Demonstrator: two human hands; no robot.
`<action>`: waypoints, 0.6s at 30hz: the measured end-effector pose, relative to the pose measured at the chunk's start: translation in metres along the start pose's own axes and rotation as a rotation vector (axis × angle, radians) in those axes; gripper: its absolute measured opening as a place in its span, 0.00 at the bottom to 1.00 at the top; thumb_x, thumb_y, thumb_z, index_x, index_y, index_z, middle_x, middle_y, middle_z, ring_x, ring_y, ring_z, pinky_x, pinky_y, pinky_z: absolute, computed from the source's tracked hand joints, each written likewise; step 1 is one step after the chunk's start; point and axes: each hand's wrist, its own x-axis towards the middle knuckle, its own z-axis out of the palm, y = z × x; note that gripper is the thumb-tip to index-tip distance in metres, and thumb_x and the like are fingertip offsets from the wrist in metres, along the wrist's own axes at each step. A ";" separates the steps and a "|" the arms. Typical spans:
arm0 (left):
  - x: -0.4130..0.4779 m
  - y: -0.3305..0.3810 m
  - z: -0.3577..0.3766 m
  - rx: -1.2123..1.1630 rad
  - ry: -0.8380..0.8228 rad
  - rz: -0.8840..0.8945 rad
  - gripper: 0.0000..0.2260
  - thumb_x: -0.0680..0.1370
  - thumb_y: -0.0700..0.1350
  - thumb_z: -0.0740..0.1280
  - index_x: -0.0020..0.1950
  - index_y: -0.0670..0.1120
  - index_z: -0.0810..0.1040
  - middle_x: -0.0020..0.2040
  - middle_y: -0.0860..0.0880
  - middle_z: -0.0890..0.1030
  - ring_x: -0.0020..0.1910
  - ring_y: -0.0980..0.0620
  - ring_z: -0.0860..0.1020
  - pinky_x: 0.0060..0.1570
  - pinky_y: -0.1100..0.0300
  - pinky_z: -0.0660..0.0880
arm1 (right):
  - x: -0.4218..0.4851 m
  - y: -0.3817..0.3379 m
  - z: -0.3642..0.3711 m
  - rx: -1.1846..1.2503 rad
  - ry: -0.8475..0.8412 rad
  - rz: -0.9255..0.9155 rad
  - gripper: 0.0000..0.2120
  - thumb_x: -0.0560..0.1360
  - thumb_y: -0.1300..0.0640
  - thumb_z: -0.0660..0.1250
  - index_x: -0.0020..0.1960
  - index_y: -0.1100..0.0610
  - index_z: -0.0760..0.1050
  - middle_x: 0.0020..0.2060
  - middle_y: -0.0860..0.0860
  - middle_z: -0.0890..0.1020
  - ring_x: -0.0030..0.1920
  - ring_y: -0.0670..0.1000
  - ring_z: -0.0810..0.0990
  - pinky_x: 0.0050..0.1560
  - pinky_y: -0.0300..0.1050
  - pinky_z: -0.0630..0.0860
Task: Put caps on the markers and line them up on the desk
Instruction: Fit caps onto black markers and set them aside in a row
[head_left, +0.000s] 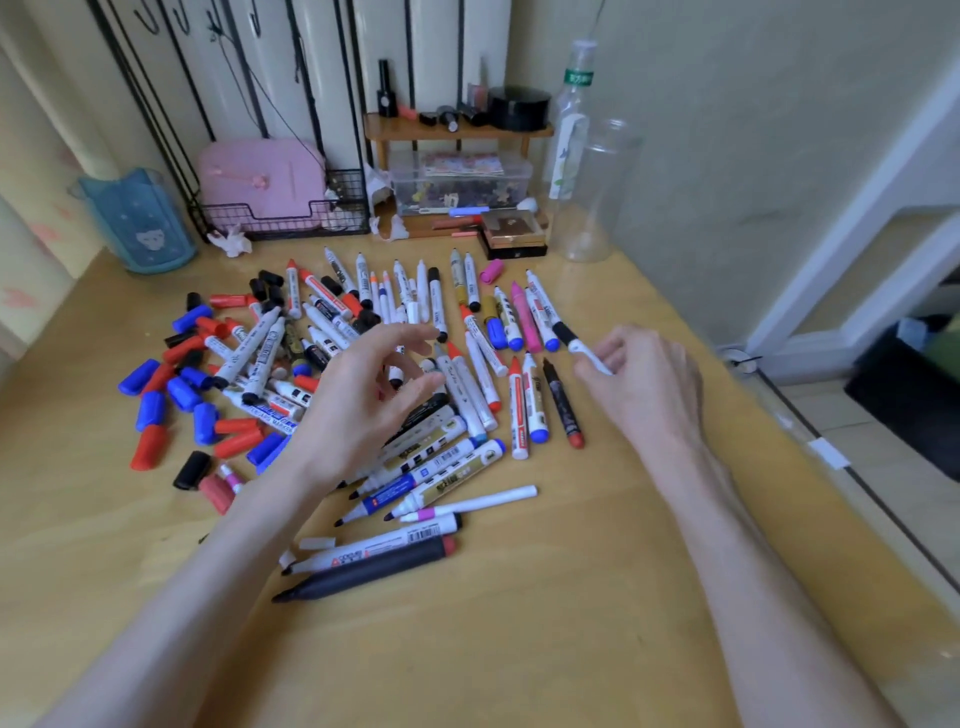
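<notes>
Several markers lie scattered in a heap across the middle of the wooden desk. Loose red, blue and black caps lie at the heap's left. My right hand pinches a white marker with a black cap at the heap's right edge, next to a rough row of capped markers. My left hand hovers over the heap's middle with loosely bent fingers and holds nothing. Two long uncapped markers, one black-bodied, lie nearest me.
At the back stand a blue cup, a pink case in a wire basket, a small wooden shelf, a clear box and two clear bottles. The desk's right edge drops to the floor.
</notes>
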 end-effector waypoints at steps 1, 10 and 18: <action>0.000 0.002 0.002 0.003 -0.003 0.004 0.17 0.80 0.47 0.73 0.68 0.51 0.78 0.57 0.58 0.81 0.52 0.56 0.82 0.43 0.57 0.79 | 0.001 0.007 -0.001 -0.023 -0.008 0.056 0.09 0.74 0.46 0.73 0.46 0.51 0.81 0.45 0.51 0.86 0.49 0.60 0.83 0.46 0.49 0.77; -0.003 0.006 0.002 0.028 -0.012 0.014 0.13 0.81 0.47 0.72 0.66 0.52 0.80 0.58 0.57 0.82 0.52 0.56 0.82 0.47 0.57 0.80 | 0.003 0.016 0.013 -0.102 -0.098 0.124 0.13 0.73 0.46 0.74 0.53 0.51 0.79 0.51 0.54 0.84 0.52 0.60 0.81 0.43 0.47 0.69; -0.016 -0.005 -0.018 0.074 0.004 0.007 0.12 0.82 0.47 0.71 0.65 0.51 0.81 0.51 0.57 0.82 0.48 0.53 0.81 0.50 0.52 0.80 | -0.003 -0.009 0.024 0.068 -0.077 -0.112 0.12 0.76 0.47 0.73 0.56 0.50 0.80 0.47 0.49 0.79 0.48 0.53 0.78 0.44 0.45 0.70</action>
